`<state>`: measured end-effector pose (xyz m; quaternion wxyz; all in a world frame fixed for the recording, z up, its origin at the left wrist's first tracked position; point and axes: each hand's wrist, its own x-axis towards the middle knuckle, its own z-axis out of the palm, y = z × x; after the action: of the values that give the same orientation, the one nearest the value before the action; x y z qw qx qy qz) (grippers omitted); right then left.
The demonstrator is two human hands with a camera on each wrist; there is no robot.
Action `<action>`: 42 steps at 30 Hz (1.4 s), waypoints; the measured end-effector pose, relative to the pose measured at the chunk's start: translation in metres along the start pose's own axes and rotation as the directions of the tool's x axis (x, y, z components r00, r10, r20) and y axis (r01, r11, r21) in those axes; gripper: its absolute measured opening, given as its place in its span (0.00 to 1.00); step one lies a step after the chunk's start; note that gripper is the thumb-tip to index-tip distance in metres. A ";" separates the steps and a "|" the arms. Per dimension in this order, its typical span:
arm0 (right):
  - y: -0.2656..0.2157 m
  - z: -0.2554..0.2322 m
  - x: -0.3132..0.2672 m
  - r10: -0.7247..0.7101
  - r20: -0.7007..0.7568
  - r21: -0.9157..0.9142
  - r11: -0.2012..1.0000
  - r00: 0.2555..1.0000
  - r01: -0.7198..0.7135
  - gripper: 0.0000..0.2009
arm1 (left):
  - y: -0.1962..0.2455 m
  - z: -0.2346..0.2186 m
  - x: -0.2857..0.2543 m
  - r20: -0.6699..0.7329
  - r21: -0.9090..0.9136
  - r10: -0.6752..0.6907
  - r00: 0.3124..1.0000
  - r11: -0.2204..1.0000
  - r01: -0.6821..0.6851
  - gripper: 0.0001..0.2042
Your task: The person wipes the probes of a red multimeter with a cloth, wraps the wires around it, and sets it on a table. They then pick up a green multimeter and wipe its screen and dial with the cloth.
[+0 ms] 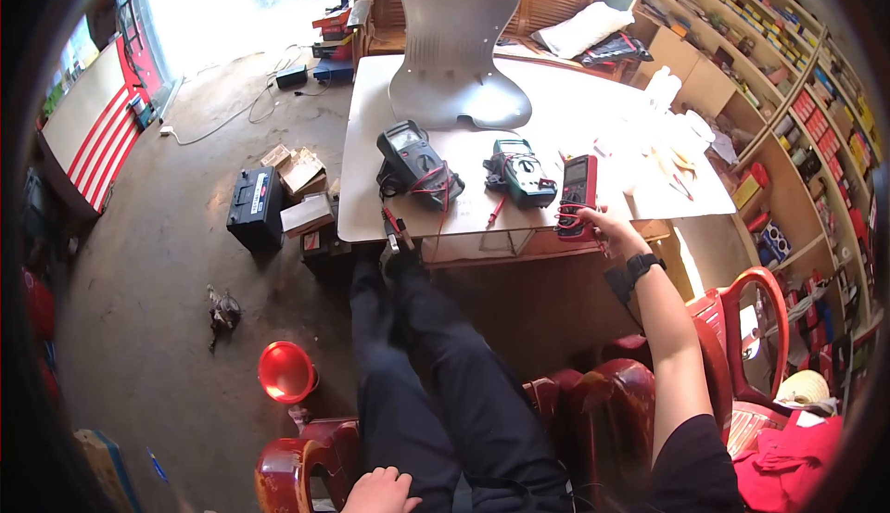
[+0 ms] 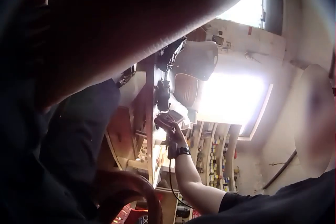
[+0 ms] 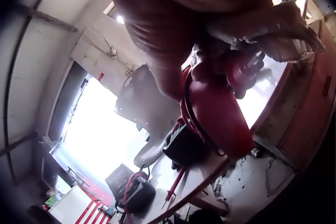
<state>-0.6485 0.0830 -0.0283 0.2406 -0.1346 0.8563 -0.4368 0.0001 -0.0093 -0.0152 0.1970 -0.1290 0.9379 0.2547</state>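
A red multimeter (image 1: pixel 577 189) with its leads wound round its lower end lies at the front edge of the white table (image 1: pixel 464 221). My right hand (image 1: pixel 610 230) grips that lower end, fingers and thumb about it and the leads. In the right wrist view, the palm is close against the red multimeter (image 3: pixel 218 111). To its left on the table are a green-and-black multimeter (image 1: pixel 524 175) and a larger dark multimeter (image 1: pixel 415 163), both with red leads. My left hand (image 1: pixel 382 491) rests at my thigh with fingers relaxed, holding nothing.
A grey chair-back shell (image 1: pixel 454 40) stands on the table behind the meters. Crumpled white packaging (image 1: pixel 663 88) lies at the right. On the floor are a black battery (image 1: pixel 255 207), small boxes (image 1: pixel 301 170) and a red bucket (image 1: pixel 287 371). Red chairs (image 1: pixel 742 346) surround me; shelves (image 1: pixel 788 96) line the right.
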 end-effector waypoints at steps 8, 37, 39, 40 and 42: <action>0.042 -0.026 0.077 -0.200 -0.068 -0.515 0.846 0.977 0.137 0.12 | -0.008 -0.004 0.008 -0.027 -0.089 -0.042 0.999 0.995 0.039 0.15; -0.133 0.282 0.031 -0.445 0.110 -0.688 0.611 0.889 0.391 0.40 | -0.007 0.028 -0.009 -0.107 -0.055 -0.073 0.992 0.996 0.068 0.15; -0.145 0.266 0.008 -0.322 0.166 -0.500 0.787 0.932 0.361 0.46 | -0.013 0.016 -0.012 -0.124 0.032 0.071 0.990 0.997 -0.068 0.14; -0.129 0.262 0.023 -0.434 0.151 -0.471 0.759 0.888 0.451 0.44 | -0.015 0.020 -0.013 -0.136 0.028 0.066 0.989 0.998 -0.062 0.14; -0.089 0.253 0.066 -0.434 0.185 -0.295 0.831 0.881 0.472 0.37 | -0.015 0.033 -0.016 -0.160 0.064 0.049 0.986 0.997 -0.039 0.12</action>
<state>-0.5687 -0.1706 -0.1020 0.1509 -0.3961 0.8461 -0.3232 0.0293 -0.0024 -0.0411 0.1185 -0.1225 0.9607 0.2192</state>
